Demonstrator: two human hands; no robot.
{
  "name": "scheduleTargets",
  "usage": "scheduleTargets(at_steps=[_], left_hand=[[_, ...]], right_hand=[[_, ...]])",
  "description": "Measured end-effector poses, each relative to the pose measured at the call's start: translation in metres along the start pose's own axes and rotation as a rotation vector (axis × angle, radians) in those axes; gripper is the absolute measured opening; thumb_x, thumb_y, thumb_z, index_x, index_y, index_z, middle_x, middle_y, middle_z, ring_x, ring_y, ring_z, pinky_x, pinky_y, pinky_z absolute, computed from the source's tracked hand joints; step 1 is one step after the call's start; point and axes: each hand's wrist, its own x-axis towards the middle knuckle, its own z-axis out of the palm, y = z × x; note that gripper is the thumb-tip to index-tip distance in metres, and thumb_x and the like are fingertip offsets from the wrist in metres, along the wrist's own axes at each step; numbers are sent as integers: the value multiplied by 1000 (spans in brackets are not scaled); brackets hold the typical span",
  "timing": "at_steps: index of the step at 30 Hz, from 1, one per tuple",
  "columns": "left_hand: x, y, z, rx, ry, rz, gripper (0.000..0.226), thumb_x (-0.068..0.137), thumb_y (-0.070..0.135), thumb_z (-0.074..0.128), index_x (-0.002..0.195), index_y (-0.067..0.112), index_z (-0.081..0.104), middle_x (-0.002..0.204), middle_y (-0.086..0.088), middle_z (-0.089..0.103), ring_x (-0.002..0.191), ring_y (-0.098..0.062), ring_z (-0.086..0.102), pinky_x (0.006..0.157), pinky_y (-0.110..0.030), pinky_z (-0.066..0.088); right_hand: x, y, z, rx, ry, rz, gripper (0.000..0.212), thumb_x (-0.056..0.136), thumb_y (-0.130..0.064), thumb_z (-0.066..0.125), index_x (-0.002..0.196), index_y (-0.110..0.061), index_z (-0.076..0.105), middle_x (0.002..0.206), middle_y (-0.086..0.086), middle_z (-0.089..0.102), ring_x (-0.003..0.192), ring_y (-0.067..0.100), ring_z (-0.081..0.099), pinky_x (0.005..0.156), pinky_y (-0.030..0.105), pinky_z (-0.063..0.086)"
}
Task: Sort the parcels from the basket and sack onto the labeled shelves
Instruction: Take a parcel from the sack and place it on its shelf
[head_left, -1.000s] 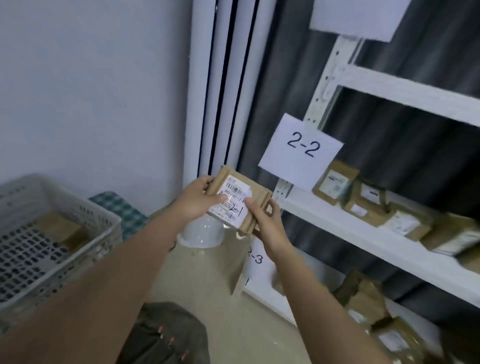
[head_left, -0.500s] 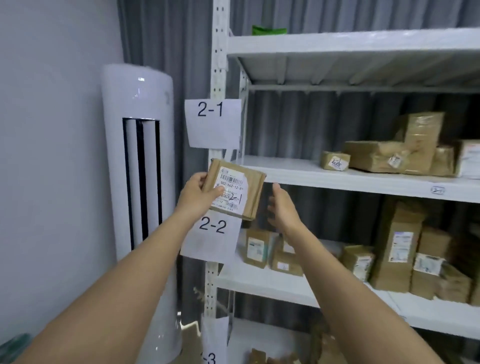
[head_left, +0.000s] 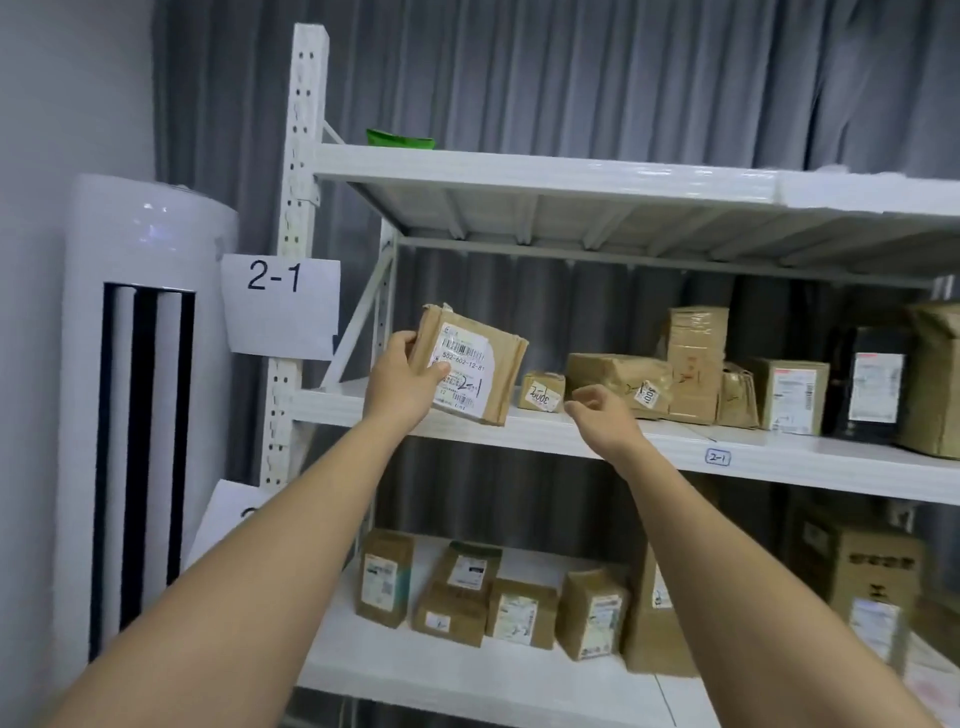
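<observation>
My left hand grips a flat brown parcel by its left edge; its white label has "2-1" handwritten on it. The parcel hangs at the front left of the white shelf, which carries a paper sign "2-1" on its post and a small "2-1" tag on its edge. My right hand hovers over the shelf's front edge, to the parcel's right, fingers loosely curled and holding nothing. Several brown parcels stand further right on this shelf.
Several parcels stand on the shelf below. The top shelf holds a green item. A tall white air conditioner stands left of the rack's post. Grey curtains hang behind.
The view rose from the basket and floor to the upper shelves. My right hand let go of the parcel; my left hand carried it up and rightward to the 2-1 shelf.
</observation>
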Motion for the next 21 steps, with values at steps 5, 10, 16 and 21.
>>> scheduleTargets(at_steps=[5,10,16,21], left_hand=[[29,-27,38,-23,8,-81,46,91,19,64,132,12,43,134,-6,54,120,-23,55,83,-25,43],[57,-59,71,-66,17,-108,46,94,19,61,135,12,41,136,-7,52,121,-23,54,83,-24,42],[102,-88,94,-105,0,-71,38,99,24,51,134,13,41,128,-5,56,97,-10,55,52,-11,42],[134,-107,111,-98,0,-15,36,99,25,50,133,14,41,120,-1,54,95,-10,55,58,-12,39]], right_hand=[[35,22,-4,-76,0,-49,40,98,-21,52,136,-9,51,135,9,56,121,25,53,96,32,42],[73,38,7,-133,-2,-100,38,96,-19,55,133,-9,52,133,10,57,120,26,54,102,38,45],[114,49,33,-117,29,-112,35,96,-20,54,131,-12,54,129,11,59,115,27,57,99,41,48],[147,50,48,-158,78,-177,38,95,-19,54,133,-15,53,135,10,55,118,26,55,100,41,47]])
